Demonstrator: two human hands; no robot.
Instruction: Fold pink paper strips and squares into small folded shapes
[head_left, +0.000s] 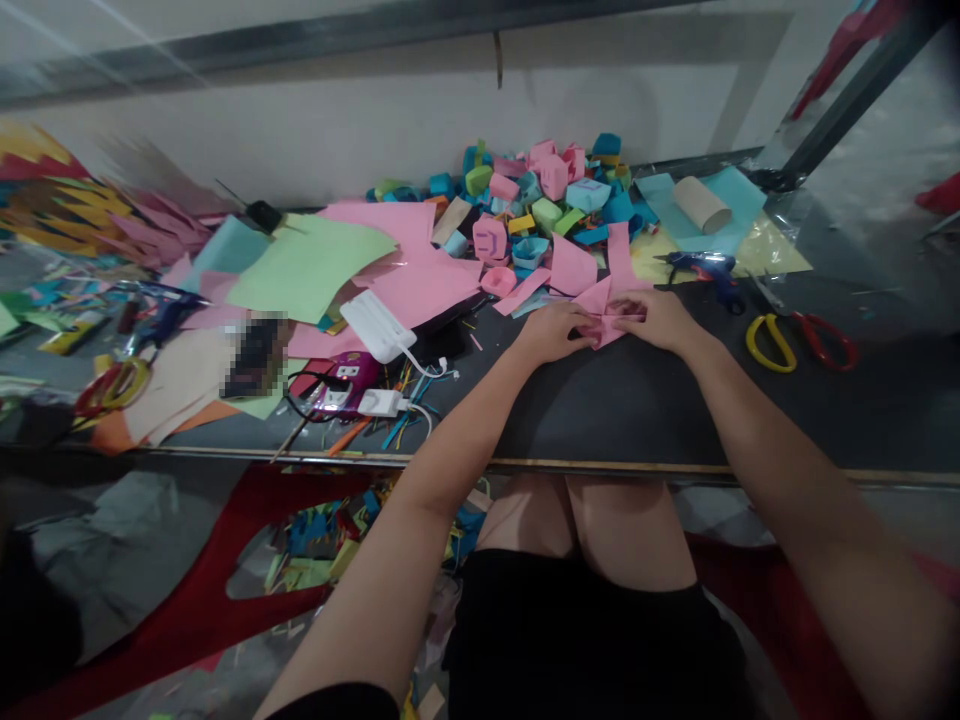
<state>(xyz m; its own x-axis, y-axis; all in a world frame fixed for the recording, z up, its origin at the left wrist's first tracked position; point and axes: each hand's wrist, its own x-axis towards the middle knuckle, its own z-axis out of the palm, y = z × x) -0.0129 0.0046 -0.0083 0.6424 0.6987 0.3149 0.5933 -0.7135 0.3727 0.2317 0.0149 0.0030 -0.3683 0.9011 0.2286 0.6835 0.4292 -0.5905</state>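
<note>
A piece of pink paper (611, 332) with folds in it lies on the dark table between my two hands. The fingers of my left hand (556, 332) are closed on its left side. On its right side, my right hand (660, 318) pinches the paper, thumb and fingers curled together. Other pink paper pieces (574, 265) lie just beyond my fingers. Behind them is a heap of small folded paper boxes (555, 178) in pink, blue, green and yellow.
Scissors with yellow and red handles (825, 340) and a blue glue gun (705, 265) lie to the right, near a cardboard tube (702, 205). On the left are green paper sheets (311, 262), a white power bank (377, 326) with cables, a purple power strip (352, 375) and more scissors (112, 385).
</note>
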